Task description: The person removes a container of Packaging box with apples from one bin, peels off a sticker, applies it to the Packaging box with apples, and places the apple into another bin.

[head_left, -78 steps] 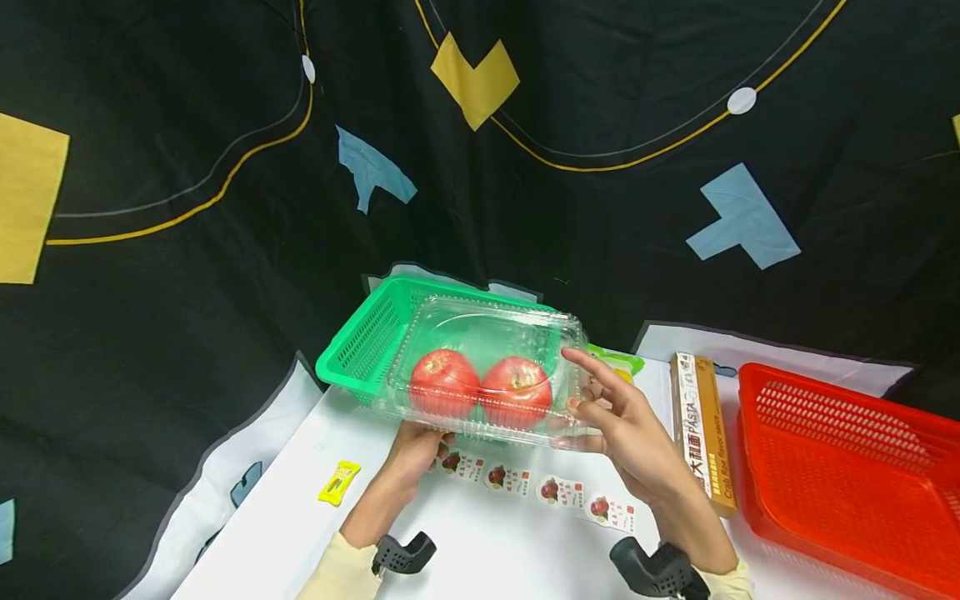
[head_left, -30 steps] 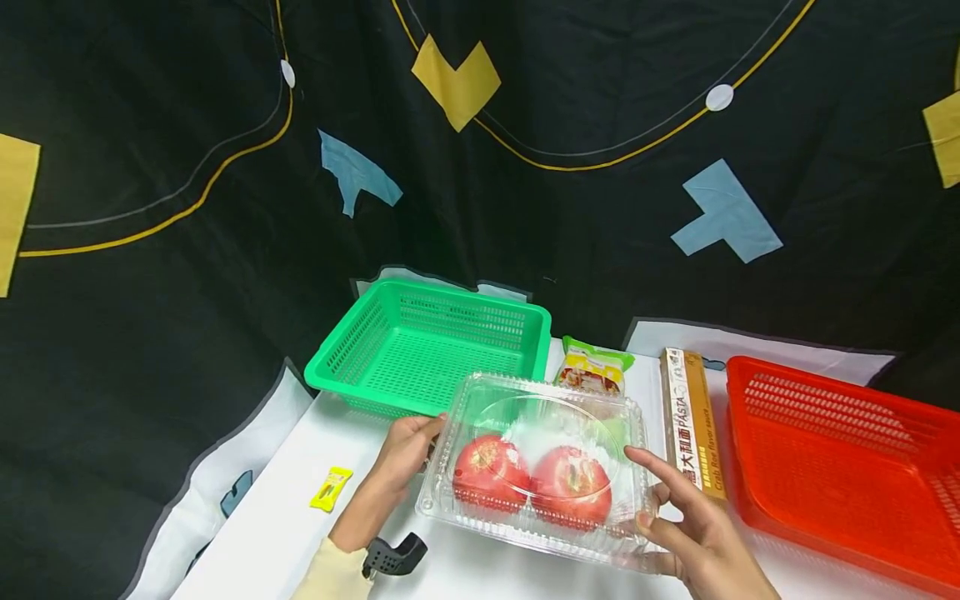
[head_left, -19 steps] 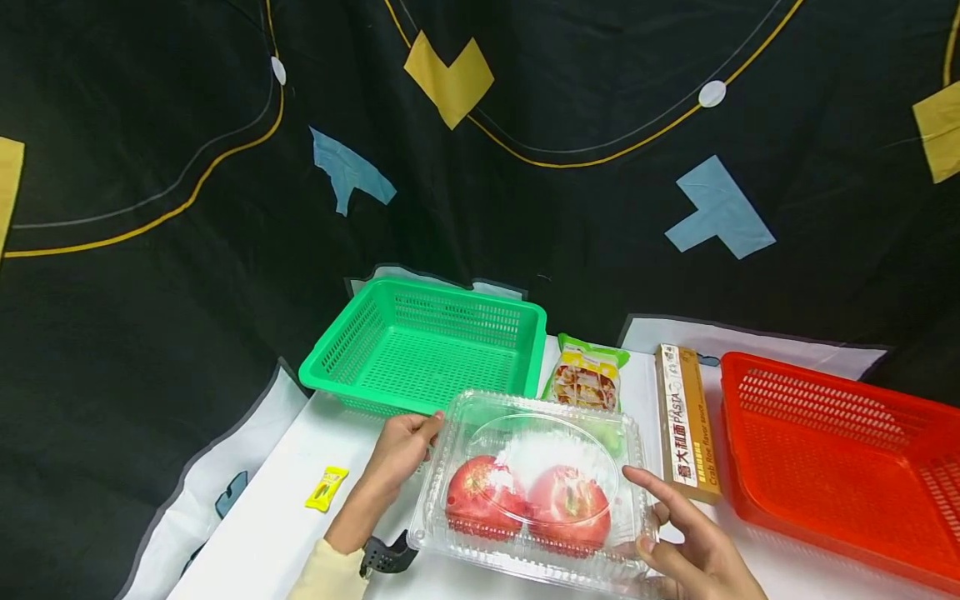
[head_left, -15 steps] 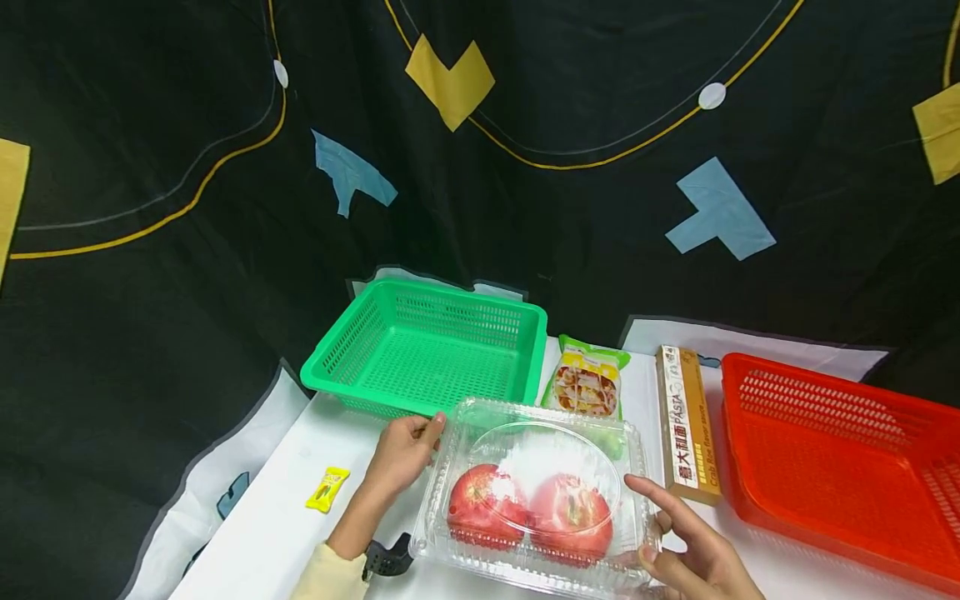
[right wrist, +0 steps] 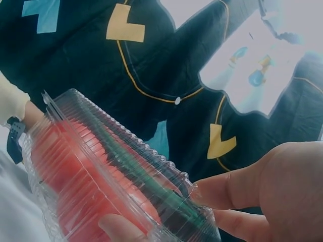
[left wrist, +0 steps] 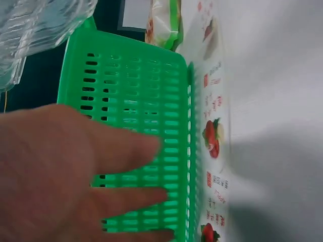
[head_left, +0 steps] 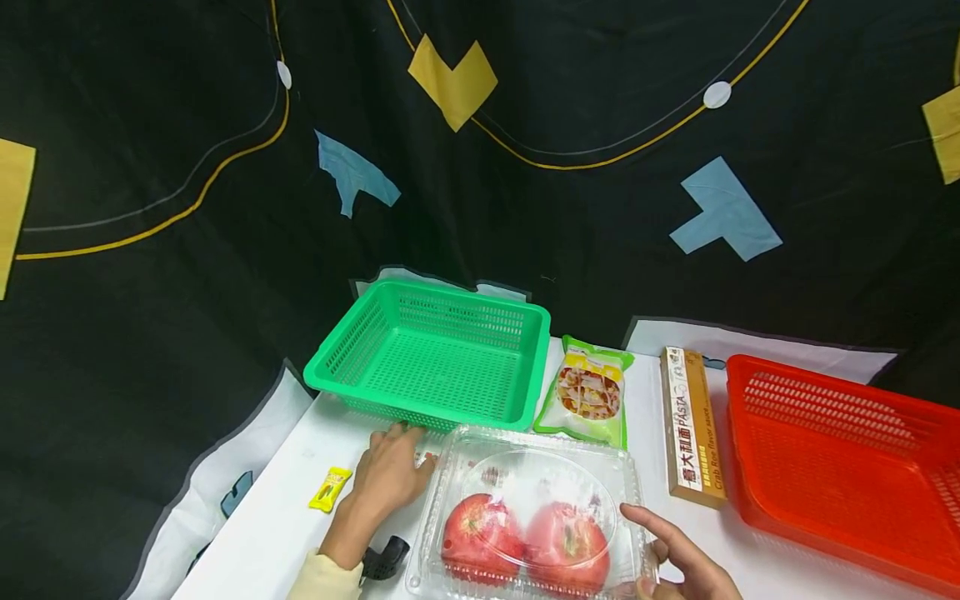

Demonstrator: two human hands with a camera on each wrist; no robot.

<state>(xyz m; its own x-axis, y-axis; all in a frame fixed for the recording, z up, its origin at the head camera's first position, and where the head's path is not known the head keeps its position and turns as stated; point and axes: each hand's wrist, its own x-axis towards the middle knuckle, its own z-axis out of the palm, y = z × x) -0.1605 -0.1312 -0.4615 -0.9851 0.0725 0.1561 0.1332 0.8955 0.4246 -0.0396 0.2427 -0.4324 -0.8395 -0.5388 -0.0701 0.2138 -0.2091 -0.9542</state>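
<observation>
A clear plastic clamshell box (head_left: 540, 467) with two red apples (head_left: 480, 533) inside sits low at the near table edge. My right hand (head_left: 671, 557) grips its right end, thumb and fingers pinching the rim; the right wrist view shows the box (right wrist: 101, 166) tilted in that hand (right wrist: 272, 196). My left hand (head_left: 390, 471) lies flat on the white table just left of the box, fingers straight, holding nothing. In the left wrist view this hand (left wrist: 75, 171) is spread in front of the green basket (left wrist: 136, 101), beside a strip of apple stickers (left wrist: 212, 136).
An empty green basket (head_left: 352, 342) stands behind the left hand. A snack bag (head_left: 590, 390), a long pasta box (head_left: 690, 425) and a red basket (head_left: 840, 385) lie to the right. A small yellow packet (head_left: 328, 487) lies at the left. Dark patterned cloth hangs behind.
The box came down from in front of the green basket toward the near table edge. My left hand let go of its left end and now lies flat on the table.
</observation>
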